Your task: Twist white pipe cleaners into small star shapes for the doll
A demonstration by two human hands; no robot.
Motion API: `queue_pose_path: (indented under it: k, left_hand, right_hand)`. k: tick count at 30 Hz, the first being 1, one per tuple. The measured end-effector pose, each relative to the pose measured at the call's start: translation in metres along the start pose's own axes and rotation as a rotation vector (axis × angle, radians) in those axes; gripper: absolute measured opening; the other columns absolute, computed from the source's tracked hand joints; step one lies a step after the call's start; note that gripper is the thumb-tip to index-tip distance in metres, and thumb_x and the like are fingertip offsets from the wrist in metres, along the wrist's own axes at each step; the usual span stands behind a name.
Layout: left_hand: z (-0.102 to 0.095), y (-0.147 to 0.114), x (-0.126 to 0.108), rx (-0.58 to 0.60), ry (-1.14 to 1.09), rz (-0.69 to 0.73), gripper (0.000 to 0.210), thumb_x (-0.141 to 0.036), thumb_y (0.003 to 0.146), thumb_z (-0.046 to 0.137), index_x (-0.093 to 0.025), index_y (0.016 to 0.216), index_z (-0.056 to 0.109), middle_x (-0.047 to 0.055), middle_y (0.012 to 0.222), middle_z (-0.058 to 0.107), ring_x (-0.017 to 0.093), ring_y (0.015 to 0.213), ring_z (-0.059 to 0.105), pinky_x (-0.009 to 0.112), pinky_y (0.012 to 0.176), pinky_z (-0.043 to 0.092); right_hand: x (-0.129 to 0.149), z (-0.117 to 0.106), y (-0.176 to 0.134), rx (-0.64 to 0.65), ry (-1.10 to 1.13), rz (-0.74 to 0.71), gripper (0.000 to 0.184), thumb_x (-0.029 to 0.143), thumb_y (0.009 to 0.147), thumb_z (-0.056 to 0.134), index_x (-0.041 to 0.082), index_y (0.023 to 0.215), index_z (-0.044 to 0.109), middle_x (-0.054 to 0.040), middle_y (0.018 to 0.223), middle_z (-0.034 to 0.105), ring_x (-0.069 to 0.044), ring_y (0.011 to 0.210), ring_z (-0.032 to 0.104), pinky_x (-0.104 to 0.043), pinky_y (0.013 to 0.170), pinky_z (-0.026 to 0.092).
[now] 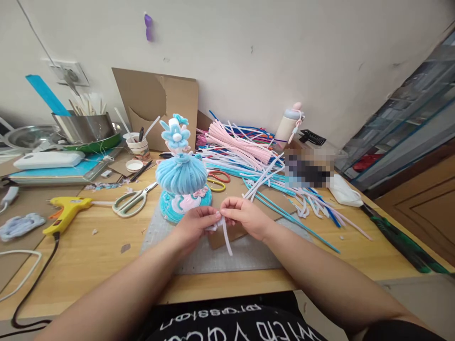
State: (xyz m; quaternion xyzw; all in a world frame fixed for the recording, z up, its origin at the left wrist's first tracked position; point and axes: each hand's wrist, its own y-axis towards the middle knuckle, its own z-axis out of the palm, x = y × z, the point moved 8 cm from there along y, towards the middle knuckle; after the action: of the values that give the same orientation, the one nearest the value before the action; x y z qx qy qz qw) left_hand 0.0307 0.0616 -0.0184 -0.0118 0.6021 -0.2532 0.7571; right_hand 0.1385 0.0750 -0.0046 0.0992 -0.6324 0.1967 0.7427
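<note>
Between my two hands is a white pipe cleaner (227, 240), one end hanging down over the mat. My left hand (199, 221) pinches a bunched part of it with thumb and fingers. From the other side my right hand (247, 215) pinches it too, the fingertips of both hands nearly touching. Just behind my left hand stands a light-blue fuzzy craft piece (182, 174), with a pleated dome, a round base and a blue flower (176, 136) on top. A grey cutting mat (199, 260) and a piece of brown cardboard (222, 240) lie under my hands.
Pink pipe cleaners (238, 142) and several other colours are heaped at the back. Scissors (133, 201) and a yellow glue gun (66, 213) with its cord lie left. A bottle (286, 125) stands back right. Cardboard (142, 92) leans on the wall.
</note>
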Motion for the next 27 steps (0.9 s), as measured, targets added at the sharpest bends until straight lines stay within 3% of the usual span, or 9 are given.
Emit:
queue_pose_path:
  k: [5,9,11,15,21,27]
  left_hand:
    - [0.000,0.002,0.000,-0.001,-0.040,0.069,0.024,-0.033,0.067,0.073,-0.013,0.072,0.061,-0.001,0.065,0.056,0.007,0.058,0.047,0.019,0.054,0.034]
    - [-0.003,0.001,-0.005,-0.066,-0.150,0.116,0.025,-0.031,0.064,0.075,-0.013,0.071,0.058,-0.001,0.063,0.057,0.008,0.059,0.049,0.020,0.057,0.037]
    - [0.000,-0.001,-0.006,-0.043,-0.174,0.120,0.024,-0.030,0.065,0.074,-0.014,0.072,0.057,-0.002,0.063,0.057,0.008,0.058,0.049,0.020,0.056,0.037]
    - [0.010,-0.003,-0.002,0.070,-0.115,0.072,0.022,-0.030,0.070,0.072,-0.014,0.073,0.057,-0.001,0.064,0.057,0.008,0.059,0.050,0.019,0.055,0.036]
    - [0.007,-0.001,0.001,0.061,-0.042,0.052,0.026,-0.036,0.071,0.071,-0.011,0.074,0.064,0.001,0.064,0.058,0.008,0.058,0.050,0.018,0.055,0.037]
    - [0.013,-0.006,0.001,0.134,-0.144,-0.025,0.022,-0.030,0.069,0.074,-0.011,0.069,0.064,0.000,0.060,0.057,0.006,0.053,0.050,0.017,0.052,0.037]
  right_hand:
    - [-0.003,-0.004,0.000,-0.069,0.003,0.007,0.024,0.035,0.070,0.071,0.014,0.071,0.059,0.0024,0.060,0.058,-0.007,0.053,0.050,-0.021,0.054,0.036]
    - [0.001,-0.008,0.000,-0.154,0.040,-0.052,0.026,0.037,0.070,0.071,0.016,0.074,0.058,0.0035,0.062,0.058,-0.008,0.057,0.051,-0.022,0.058,0.039]
    - [0.004,-0.008,0.000,-0.164,0.011,-0.086,0.026,0.038,0.071,0.071,0.016,0.074,0.057,0.0036,0.062,0.057,-0.008,0.057,0.051,-0.023,0.059,0.040]
    - [0.009,-0.002,-0.003,-0.129,-0.077,-0.134,0.025,0.037,0.073,0.069,0.016,0.072,0.057,0.0031,0.062,0.056,-0.009,0.057,0.050,-0.024,0.059,0.040]
    - [0.010,-0.004,-0.003,-0.143,-0.108,-0.158,0.024,0.038,0.075,0.067,0.016,0.074,0.057,0.0024,0.063,0.056,-0.010,0.059,0.051,-0.024,0.060,0.041]
    - [0.018,-0.003,-0.002,0.039,-0.189,-0.176,0.023,0.036,0.074,0.069,0.016,0.078,0.060,-0.0001,0.071,0.058,-0.011,0.065,0.054,-0.026,0.065,0.043]
